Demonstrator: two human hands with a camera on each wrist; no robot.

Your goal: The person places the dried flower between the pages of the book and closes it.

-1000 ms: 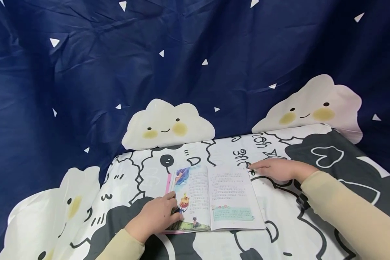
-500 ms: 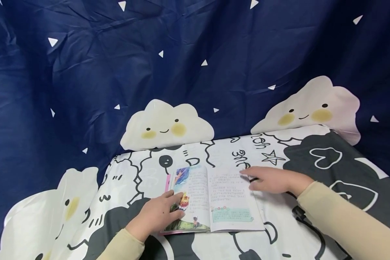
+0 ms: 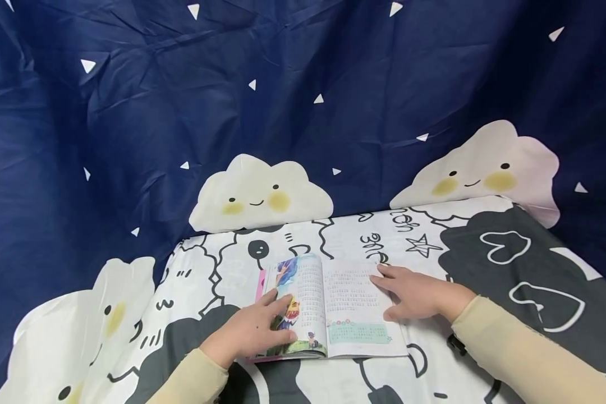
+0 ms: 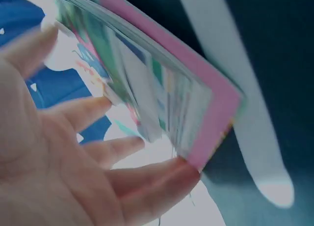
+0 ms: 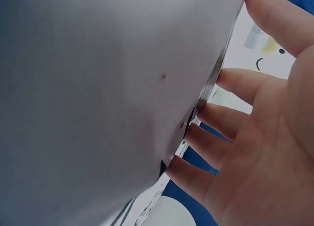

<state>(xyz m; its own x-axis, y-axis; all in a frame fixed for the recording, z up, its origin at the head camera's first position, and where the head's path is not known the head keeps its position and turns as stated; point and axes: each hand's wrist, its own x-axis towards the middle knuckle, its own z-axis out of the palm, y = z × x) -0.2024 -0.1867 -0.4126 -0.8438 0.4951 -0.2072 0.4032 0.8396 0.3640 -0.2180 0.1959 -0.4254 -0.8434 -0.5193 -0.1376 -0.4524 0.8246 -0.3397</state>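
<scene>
An open picture book (image 3: pixel 350 303) lies on a black-and-white printed cloth, with a coloured illustration on its left page and mostly text on the right. My left hand (image 3: pixel 249 328) rests over the left page's outer edge, fingers spread. Seen from the left wrist, the fingers (image 4: pixel 162 184) reach along the page edges, above a pink cover (image 4: pixel 218 103). On the right page's outer edge lies my right hand (image 3: pixel 419 292), fingers nearly straight. From the right wrist, those fingertips (image 5: pixel 206 110) touch the edge of a pale page (image 5: pixel 122 88), which fills much of that view.
The printed cloth (image 3: pixel 343 379) covers the surface beneath the book. Cloud-shaped cushions with smiling faces stand around it: one behind (image 3: pixel 260 193), one at back right (image 3: pixel 485 168), one at left (image 3: pixel 81 336). A dark blue curtain (image 3: pixel 283 123) hangs behind.
My right hand has moved left and down from the page's upper right corner onto its outer edge. The left hand has shifted slightly right, farther over the left page.
</scene>
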